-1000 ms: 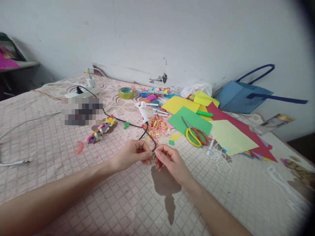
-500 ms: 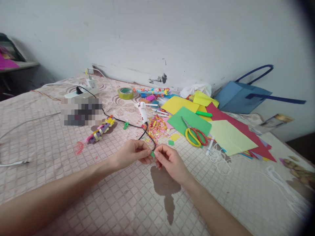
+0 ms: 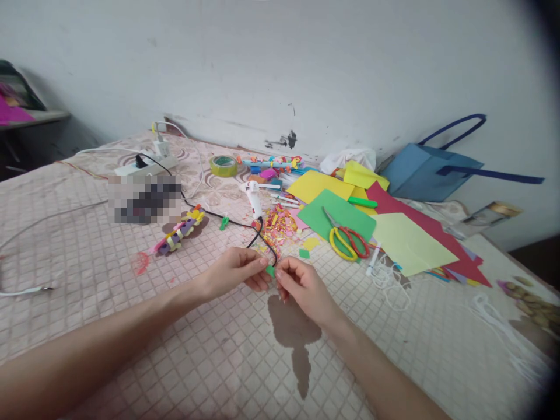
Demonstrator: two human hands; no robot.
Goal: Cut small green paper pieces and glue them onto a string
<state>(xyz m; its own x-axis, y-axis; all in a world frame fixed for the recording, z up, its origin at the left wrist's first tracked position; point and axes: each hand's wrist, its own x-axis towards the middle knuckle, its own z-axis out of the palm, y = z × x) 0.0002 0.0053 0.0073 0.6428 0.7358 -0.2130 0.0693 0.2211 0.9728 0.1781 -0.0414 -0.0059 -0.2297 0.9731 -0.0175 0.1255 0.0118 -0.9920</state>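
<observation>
My left hand (image 3: pixel 234 271) and my right hand (image 3: pixel 301 286) meet at the middle of the patterned cloth, fingertips pinched together on a small green paper piece (image 3: pixel 270 270). Both hands are closed on it, a little above the cloth. Just beyond them runs the black cord (image 3: pixel 262 233) of a white glue gun (image 3: pixel 254 198). A heap of coloured paper scraps (image 3: pixel 280 224) lies behind the fingers, with a loose green square (image 3: pixel 304 254) beside it.
Yellow-and-red scissors (image 3: pixel 347 242) rest on a green sheet (image 3: pixel 336 216) among yellow and red sheets (image 3: pixel 411 242). A paper caterpillar (image 3: pixel 179 231), tape roll (image 3: pixel 224 165), power strip (image 3: pixel 144 166), markers (image 3: pixel 271 163) and a blue bag (image 3: pixel 431 172) lie farther back. A dark stain (image 3: pixel 293 329) marks the cloth.
The hands have stayed in place; the fingers have shifted slightly and the green piece now shows more between the fingertips.
</observation>
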